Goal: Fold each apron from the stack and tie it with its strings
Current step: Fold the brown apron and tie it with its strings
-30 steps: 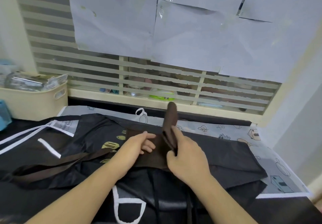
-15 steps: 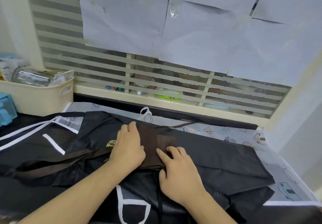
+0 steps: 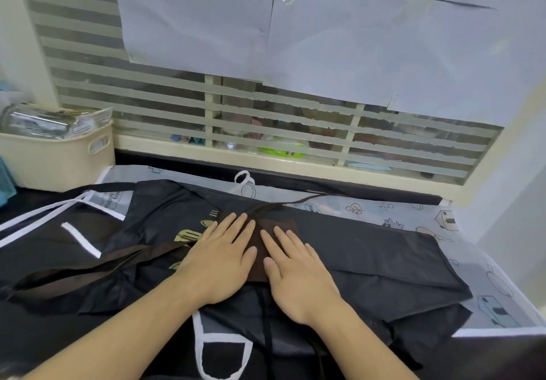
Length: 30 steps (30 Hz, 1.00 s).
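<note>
Where it lies atop the spread black aprons (image 3: 384,249), the folded brown apron (image 3: 260,240) forms a small flat rectangle; left hand (image 3: 220,257) and right hand (image 3: 298,267) press it, fingers straight, gripping nothing.

Little legible print

Readable only: "Happy" with a partly legible second word beneath, printed on the white-trimmed clear apron (image 3: 113,199) at the left of the worktop. Letters ending in "nd" on the patterned clear apron (image 3: 312,208) farther back, otherwise too small. Elsewhere only pictures, no words.
</note>
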Each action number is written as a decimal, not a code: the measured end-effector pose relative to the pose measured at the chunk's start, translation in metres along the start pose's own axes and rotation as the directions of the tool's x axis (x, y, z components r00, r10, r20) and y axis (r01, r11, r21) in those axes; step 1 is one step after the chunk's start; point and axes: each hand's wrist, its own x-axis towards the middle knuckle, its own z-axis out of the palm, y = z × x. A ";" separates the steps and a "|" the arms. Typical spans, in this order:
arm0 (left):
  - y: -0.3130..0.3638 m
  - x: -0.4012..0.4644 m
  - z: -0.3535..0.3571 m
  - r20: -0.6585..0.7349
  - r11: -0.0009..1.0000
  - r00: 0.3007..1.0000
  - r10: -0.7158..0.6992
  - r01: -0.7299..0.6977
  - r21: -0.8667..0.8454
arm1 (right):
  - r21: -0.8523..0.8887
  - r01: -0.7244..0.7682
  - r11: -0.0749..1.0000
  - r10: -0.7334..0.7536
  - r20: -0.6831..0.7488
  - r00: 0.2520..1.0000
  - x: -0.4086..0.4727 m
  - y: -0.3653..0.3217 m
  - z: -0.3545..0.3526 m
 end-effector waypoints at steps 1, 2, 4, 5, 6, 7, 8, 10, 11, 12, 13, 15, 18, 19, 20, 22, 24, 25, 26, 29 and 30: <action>0.000 -0.001 0.001 -0.003 1.000 1.000 -0.009 0.009 -0.004 | -0.005 -0.014 1.000 0.014 0.009 1.000 -0.001 0.001 -0.001; 0.000 -0.002 0.001 -0.007 1.000 1.000 -0.018 0.018 0.001 | -0.008 -0.033 0.999 0.034 0.009 0.999 -0.002 0.002 -0.002; 0.002 -0.002 0.001 -0.013 0.999 0.999 -0.039 0.039 0.003 | -0.008 -0.077 0.997 0.077 0.019 0.997 -0.003 0.004 -0.004; 0.002 -0.003 0.001 -0.011 0.999 0.999 -0.047 0.047 -0.001 | -0.003 -0.101 0.995 0.101 0.024 0.995 -0.004 0.004 -0.004; 0.003 -0.002 0.001 -0.005 0.999 0.999 -0.053 0.053 -0.003 | 0.005 -0.124 0.992 0.124 0.022 0.992 -0.005 0.004 -0.004; 0.003 -0.003 0.002 -0.001 0.998 0.998 -0.058 0.058 -0.001 | 0.026 -0.146 0.989 0.145 0.012 0.989 -0.006 0.004 -0.003; 0.003 -0.003 0.002 0.003 0.998 0.998 -0.060 0.060 0.004 | 0.073 -0.161 0.984 0.162 -0.010 0.987 -0.007 0.003 -0.005; 0.004 -0.003 0.001 0.015 0.998 0.998 -0.064 0.063 0.022 | 0.242 -0.174 0.955 0.195 -0.068 0.978 -0.012 0.006 -0.012; 0.004 -0.003 0.000 0.019 0.997 0.998 -0.065 0.064 0.033 | 0.300 -0.176 0.938 0.217 -0.108 0.970 -0.016 0.009 -0.017; 0.005 -0.003 -0.001 0.021 0.997 0.998 -0.067 0.067 0.042 | 0.315 -0.183 0.931 0.241 -0.160 0.957 -0.019 0.013 -0.024; 0.007 -0.004 -0.002 0.025 0.996 0.997 -0.069 0.067 0.050 | 0.310 -0.202 0.929 0.274 -0.207 0.939 -0.025 0.018 -0.031; 0.008 -0.004 -0.004 0.040 0.996 0.997 -0.073 0.070 0.057 | 0.350 -0.256 0.901 0.354 -0.253 0.900 -0.030 0.027 -0.044; 0.011 -0.005 -0.008 0.071 0.996 0.994 -0.085 0.082 0.041 | 0.487 -0.287 0.825 0.443 -0.242 0.863 -0.034 0.032 -0.060; 0.011 -0.006 -0.009 0.079 0.996 0.993 -0.087 0.084 0.039 | 0.523 -0.287 0.803 0.452 -0.220 0.865 -0.034 0.030 -0.062; 0.011 -0.006 -0.009 0.085 0.996 0.993 -0.088 0.085 0.037 | 0.539 -0.288 0.792 0.446 -0.188 0.875 -0.035 0.026 -0.063; 0.011 -0.006 -0.009 0.088 0.996 0.992 -0.092 0.089 0.031 | 0.527 -0.306 0.793 0.409 -0.087 0.908 -0.037 0.015 -0.059; 0.011 -0.005 -0.009 0.085 0.995 0.992 -0.093 0.091 0.030 | 0.431 -0.330 0.840 0.372 -0.015 0.928 -0.037 0.004 -0.050; 0.011 -0.005 -0.008 0.081 0.995 0.992 -0.094 0.092 0.029 | 0.373 -0.327 0.868 0.358 -0.017 0.933 -0.036 0.001 -0.044; 0.011 -0.005 -0.007 0.075 0.995 0.993 -0.094 0.093 0.028 | 0.335 -0.322 0.886 0.354 -0.036 0.935 -0.036 -0.002 -0.039; 0.011 -0.007 -0.005 0.039 0.996 0.995 -0.090 0.090 0.020 | 0.264 -0.265 0.927 0.317 -0.176 0.932 -0.039 -0.010 -0.036; 0.011 -0.008 -0.003 0.027 0.996 0.996 -0.088 0.088 0.019 | 0.217 -0.219 0.951 0.270 -0.244 0.932 -0.042 -0.014 -0.037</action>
